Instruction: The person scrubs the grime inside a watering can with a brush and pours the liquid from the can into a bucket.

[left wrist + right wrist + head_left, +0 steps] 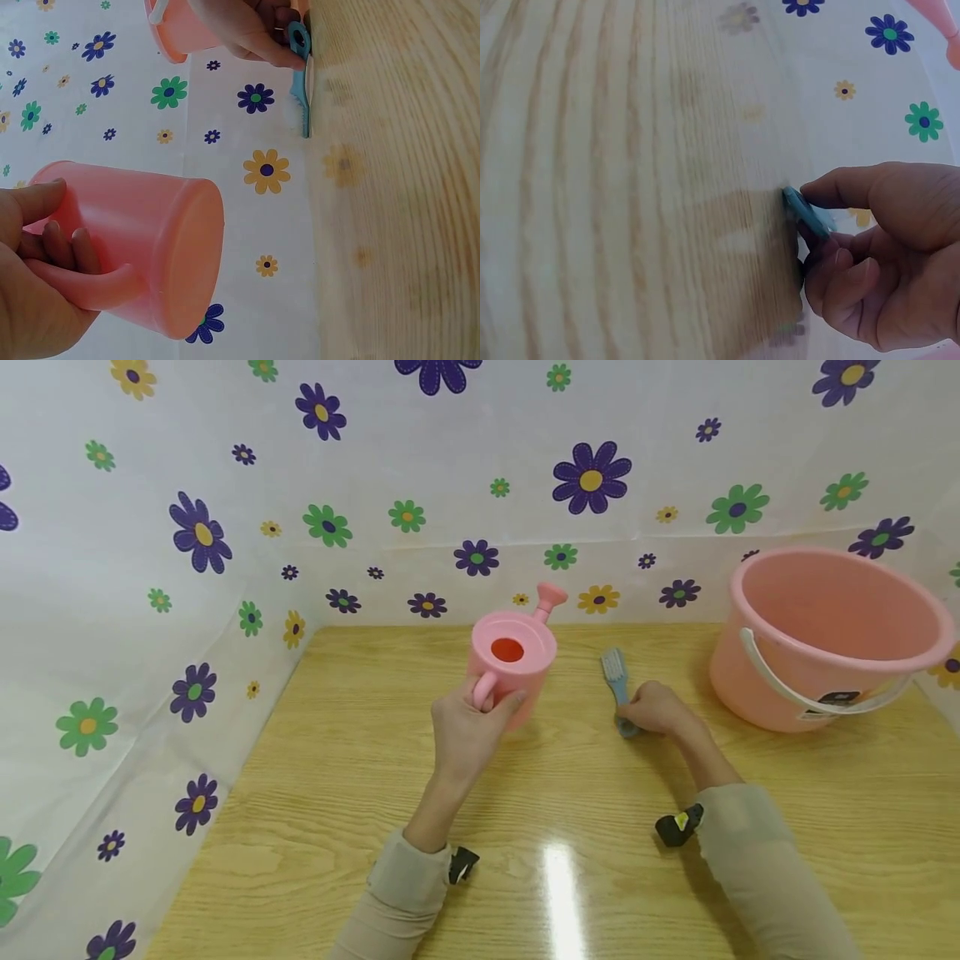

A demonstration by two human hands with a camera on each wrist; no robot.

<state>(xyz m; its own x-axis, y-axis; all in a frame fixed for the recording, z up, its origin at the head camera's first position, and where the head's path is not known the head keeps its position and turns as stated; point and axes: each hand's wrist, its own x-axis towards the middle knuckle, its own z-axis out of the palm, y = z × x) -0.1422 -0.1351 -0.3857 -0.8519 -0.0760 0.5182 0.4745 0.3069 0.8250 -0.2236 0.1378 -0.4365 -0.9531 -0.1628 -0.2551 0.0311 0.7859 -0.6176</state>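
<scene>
My left hand (467, 739) grips the handle of a pink watering can (525, 681), its fingers curled through the loop. In the left wrist view the can's flat bottom shows, held up off the table. The can's spout with its sprinkler head (551, 596) points away to the back right. To the right, my right hand (656, 708) pinches a blue brush (621, 692) by its handle, thumb on one side and fingers on the other. The brush lies at the table surface with its pale bristles facing up and away from me.
A large pink bucket (723, 668) with a white handle (795, 693) stands at the right, close to the right hand. A white sheet with printed flowers (450, 510) hangs behind and at the left of the wooden table (330, 777).
</scene>
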